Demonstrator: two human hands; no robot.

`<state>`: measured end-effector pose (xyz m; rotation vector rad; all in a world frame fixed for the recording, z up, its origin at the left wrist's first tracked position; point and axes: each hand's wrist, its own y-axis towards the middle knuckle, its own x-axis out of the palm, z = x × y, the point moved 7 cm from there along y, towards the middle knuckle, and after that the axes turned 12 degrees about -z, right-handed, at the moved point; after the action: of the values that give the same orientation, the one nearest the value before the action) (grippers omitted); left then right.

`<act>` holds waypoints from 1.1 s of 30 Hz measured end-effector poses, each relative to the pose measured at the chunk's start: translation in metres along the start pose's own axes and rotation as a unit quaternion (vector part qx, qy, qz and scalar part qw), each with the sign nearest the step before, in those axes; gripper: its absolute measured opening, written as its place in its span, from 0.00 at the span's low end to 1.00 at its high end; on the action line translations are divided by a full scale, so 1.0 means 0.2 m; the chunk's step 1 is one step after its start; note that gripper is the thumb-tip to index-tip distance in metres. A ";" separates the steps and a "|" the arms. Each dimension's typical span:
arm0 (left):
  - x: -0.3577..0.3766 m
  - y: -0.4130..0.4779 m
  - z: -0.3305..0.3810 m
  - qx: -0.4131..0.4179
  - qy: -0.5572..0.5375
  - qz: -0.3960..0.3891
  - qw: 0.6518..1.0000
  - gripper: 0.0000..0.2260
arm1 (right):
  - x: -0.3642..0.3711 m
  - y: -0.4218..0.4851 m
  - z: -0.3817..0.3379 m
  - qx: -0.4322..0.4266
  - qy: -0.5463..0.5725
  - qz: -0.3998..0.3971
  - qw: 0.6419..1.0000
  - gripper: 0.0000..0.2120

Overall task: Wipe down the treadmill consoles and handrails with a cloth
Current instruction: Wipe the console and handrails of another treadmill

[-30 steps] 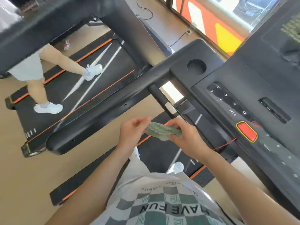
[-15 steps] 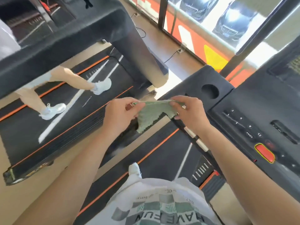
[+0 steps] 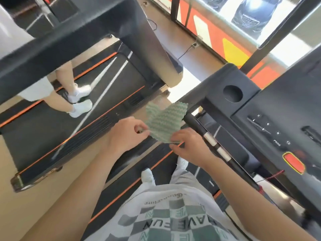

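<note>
Pinching cloth (image 3: 164,121) with left hand (image 3: 125,134) and right hand (image 3: 189,146).

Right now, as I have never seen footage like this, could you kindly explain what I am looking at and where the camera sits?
The single picture comes from a camera worn on a person's head, looking forward and down, so the two arms entering from below are the wearer's own. The left hand and the right hand each pinch an edge of a green cloth, held up between them. On the right is a black treadmill console with number buttons, a red button and a round cup hole. Beside the right hand runs its handrail. On the next treadmill, to the left, another person's white shoes stand on the belt.
</note>
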<state>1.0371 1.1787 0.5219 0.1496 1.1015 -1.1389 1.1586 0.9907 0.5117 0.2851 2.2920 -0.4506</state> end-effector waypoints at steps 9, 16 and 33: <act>0.21 0.09 0.11 0.029 0.017 0.012 0.999 0.27 | -0.04 0.17 0.05 -0.060 -0.040 0.079 0.994 0.17; 0.37 0.22 0.16 0.045 0.091 -0.020 0.995 0.32 | 0.03 0.42 0.17 -0.099 -0.194 -0.058 0.974 0.26; 0.48 0.93 0.84 0.133 0.194 -0.073 0.969 0.35 | -0.59 0.48 0.80 0.143 -0.263 -0.007 0.954 0.30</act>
<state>1.2874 1.1023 0.4564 0.5272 1.3142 -1.4276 1.3749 1.0070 0.4724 0.2551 1.7087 -0.7682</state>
